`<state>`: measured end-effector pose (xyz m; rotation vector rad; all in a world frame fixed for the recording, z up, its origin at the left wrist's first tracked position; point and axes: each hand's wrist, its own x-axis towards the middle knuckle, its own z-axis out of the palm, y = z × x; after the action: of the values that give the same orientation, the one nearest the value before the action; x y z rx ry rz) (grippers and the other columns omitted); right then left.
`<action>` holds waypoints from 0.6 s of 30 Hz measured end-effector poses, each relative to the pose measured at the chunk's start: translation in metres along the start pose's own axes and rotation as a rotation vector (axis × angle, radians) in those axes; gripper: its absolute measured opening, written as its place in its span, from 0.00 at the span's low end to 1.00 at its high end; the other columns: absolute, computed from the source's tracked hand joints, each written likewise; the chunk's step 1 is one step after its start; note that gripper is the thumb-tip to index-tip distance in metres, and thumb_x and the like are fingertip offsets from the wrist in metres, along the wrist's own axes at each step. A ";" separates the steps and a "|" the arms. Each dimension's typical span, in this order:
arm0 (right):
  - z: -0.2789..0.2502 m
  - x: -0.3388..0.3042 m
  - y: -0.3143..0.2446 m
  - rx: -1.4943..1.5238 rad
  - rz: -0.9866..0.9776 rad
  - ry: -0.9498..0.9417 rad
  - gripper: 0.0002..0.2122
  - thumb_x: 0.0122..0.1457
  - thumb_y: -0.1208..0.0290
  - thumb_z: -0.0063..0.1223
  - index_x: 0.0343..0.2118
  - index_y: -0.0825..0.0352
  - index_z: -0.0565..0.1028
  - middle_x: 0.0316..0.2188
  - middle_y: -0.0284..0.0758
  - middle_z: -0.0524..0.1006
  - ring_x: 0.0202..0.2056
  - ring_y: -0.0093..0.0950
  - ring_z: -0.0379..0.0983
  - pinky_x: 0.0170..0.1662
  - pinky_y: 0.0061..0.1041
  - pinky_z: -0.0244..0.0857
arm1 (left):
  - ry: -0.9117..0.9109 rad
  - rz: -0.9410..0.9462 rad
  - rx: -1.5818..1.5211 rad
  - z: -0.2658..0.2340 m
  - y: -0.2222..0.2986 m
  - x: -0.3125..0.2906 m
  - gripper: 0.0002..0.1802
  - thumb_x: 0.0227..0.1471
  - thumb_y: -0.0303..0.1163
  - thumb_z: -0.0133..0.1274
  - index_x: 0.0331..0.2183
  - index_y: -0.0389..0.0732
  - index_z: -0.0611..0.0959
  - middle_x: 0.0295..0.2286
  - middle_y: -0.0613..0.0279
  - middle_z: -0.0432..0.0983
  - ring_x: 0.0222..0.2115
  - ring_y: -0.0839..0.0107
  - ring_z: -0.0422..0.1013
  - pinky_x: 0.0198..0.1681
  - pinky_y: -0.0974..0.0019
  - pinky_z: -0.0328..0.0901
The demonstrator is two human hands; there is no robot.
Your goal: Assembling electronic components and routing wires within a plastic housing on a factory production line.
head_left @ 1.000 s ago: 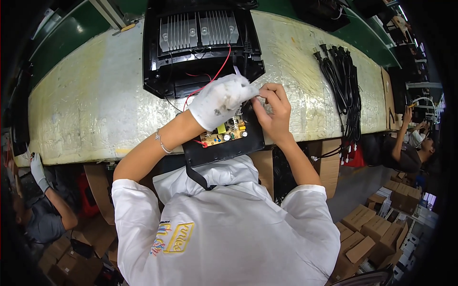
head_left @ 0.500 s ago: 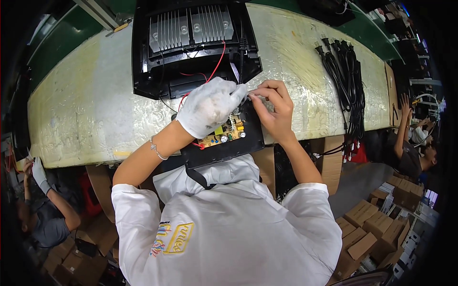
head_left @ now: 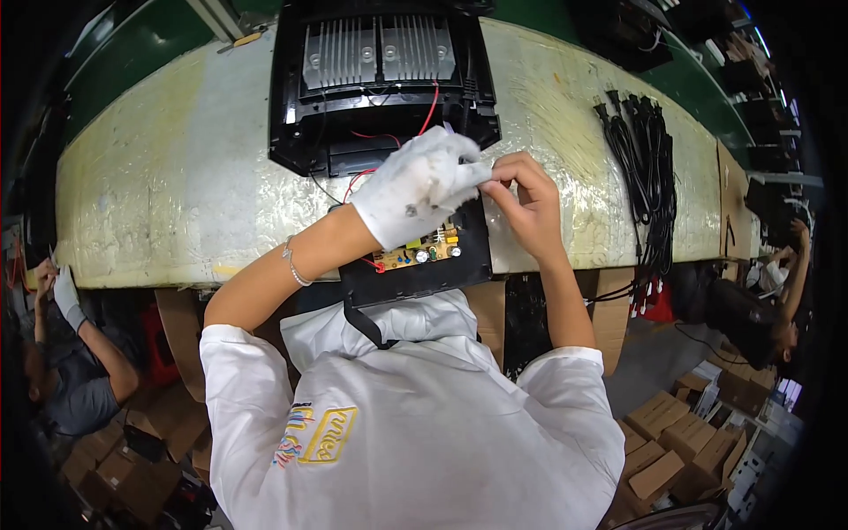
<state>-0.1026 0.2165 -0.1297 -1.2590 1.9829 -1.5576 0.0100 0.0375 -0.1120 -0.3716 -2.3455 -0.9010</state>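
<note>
My left hand (head_left: 422,187), in a soiled white glove, reaches over a green-and-tan circuit board (head_left: 415,254) with its fingers pinched. My bare right hand (head_left: 530,201) meets it fingertip to fingertip, thumb and index finger pressed together. Whatever lies between the fingertips is too small and covered to name. Underneath, the board rests on a flat black panel (head_left: 424,284) at the table's near edge, partly hidden by my glove. Beyond stands a large black housing (head_left: 296,124) with two finned metal heat sinks (head_left: 340,55). A red wire (head_left: 430,110) runs from the housing towards my glove.
Bundled black power cords (head_left: 649,159) lie at the right on the film-covered table (head_left: 168,177). A tool with a yellow handle (head_left: 247,39) is at the far left. Co-workers sit at both sides, one with a gloved hand (head_left: 66,296). Cardboard boxes (head_left: 662,415) fill the lower right.
The view has turned slightly, shifting the housing rightward in the picture. My two hands have moved a little right over the board, fingertips still together. The co-worker at the right has shifted an arm.
</note>
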 end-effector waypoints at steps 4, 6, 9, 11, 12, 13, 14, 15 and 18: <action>-0.001 0.005 -0.003 0.318 0.131 -0.044 0.00 0.57 0.82 0.55 0.30 0.73 0.76 0.33 0.32 0.73 0.35 0.20 0.69 0.38 0.18 0.62 | 0.009 0.057 -0.038 0.009 -0.008 0.003 0.17 0.40 0.21 0.62 0.35 0.45 0.77 0.34 0.61 0.73 0.35 0.60 0.71 0.37 0.62 0.68; -0.008 0.007 -0.004 0.264 0.098 -0.088 0.00 0.57 0.83 0.54 0.30 0.73 0.75 0.33 0.33 0.73 0.36 0.21 0.68 0.40 0.19 0.62 | -0.015 0.073 -0.020 0.009 -0.010 0.005 0.11 0.42 0.24 0.59 0.32 0.43 0.77 0.33 0.62 0.73 0.35 0.61 0.70 0.37 0.62 0.68; -0.013 0.009 -0.007 0.138 0.032 -0.123 0.00 0.57 0.83 0.54 0.30 0.73 0.75 0.32 0.33 0.73 0.35 0.21 0.68 0.39 0.19 0.61 | -0.067 0.088 -0.014 0.002 -0.011 0.008 0.04 0.43 0.26 0.55 0.27 0.41 0.77 0.31 0.62 0.72 0.35 0.62 0.69 0.37 0.62 0.68; -0.015 0.008 -0.013 -0.032 0.019 -0.081 0.00 0.56 0.82 0.55 0.30 0.73 0.76 0.31 0.33 0.73 0.33 0.21 0.68 0.37 0.18 0.61 | -0.046 0.094 0.001 -0.001 -0.010 0.010 0.03 0.45 0.26 0.55 0.27 0.40 0.77 0.31 0.62 0.72 0.36 0.62 0.69 0.37 0.62 0.68; -0.018 0.006 -0.013 -0.033 0.013 -0.088 0.00 0.56 0.82 0.55 0.30 0.73 0.76 0.31 0.33 0.73 0.33 0.21 0.68 0.37 0.18 0.61 | -0.039 0.093 0.008 -0.001 -0.013 0.007 0.03 0.45 0.26 0.55 0.27 0.40 0.77 0.31 0.62 0.72 0.36 0.62 0.69 0.37 0.62 0.68; -0.022 0.004 -0.009 -0.061 0.019 -0.048 0.01 0.57 0.82 0.55 0.30 0.73 0.76 0.31 0.33 0.73 0.32 0.20 0.68 0.37 0.17 0.61 | 0.001 0.069 -0.013 0.001 -0.018 0.002 0.08 0.44 0.25 0.58 0.31 0.41 0.78 0.32 0.61 0.72 0.36 0.60 0.70 0.38 0.62 0.68; -0.025 0.003 -0.005 -0.090 0.026 -0.009 0.01 0.57 0.82 0.55 0.30 0.73 0.76 0.31 0.33 0.73 0.32 0.20 0.68 0.36 0.17 0.61 | 0.042 0.045 -0.033 0.002 -0.022 -0.001 0.13 0.43 0.24 0.60 0.35 0.42 0.78 0.34 0.60 0.73 0.36 0.59 0.71 0.38 0.62 0.69; -0.026 0.000 0.000 -0.089 0.024 -0.012 0.01 0.57 0.82 0.55 0.30 0.73 0.76 0.31 0.33 0.73 0.32 0.20 0.68 0.36 0.17 0.61 | 0.044 0.043 -0.031 0.003 -0.020 -0.002 0.13 0.43 0.24 0.60 0.35 0.42 0.78 0.34 0.60 0.73 0.36 0.59 0.71 0.38 0.62 0.69; -0.025 -0.002 0.009 -0.160 0.045 0.032 0.01 0.57 0.81 0.55 0.30 0.73 0.76 0.31 0.32 0.73 0.32 0.20 0.68 0.35 0.16 0.61 | 0.029 -0.467 -0.265 0.006 -0.004 -0.009 0.15 0.48 0.33 0.61 0.36 0.38 0.75 0.32 0.57 0.74 0.33 0.65 0.73 0.39 0.66 0.69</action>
<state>-0.1227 0.2339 -0.1293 -1.2463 2.1782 -1.4311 0.0125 0.0380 -0.1234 0.0968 -2.3291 -1.4312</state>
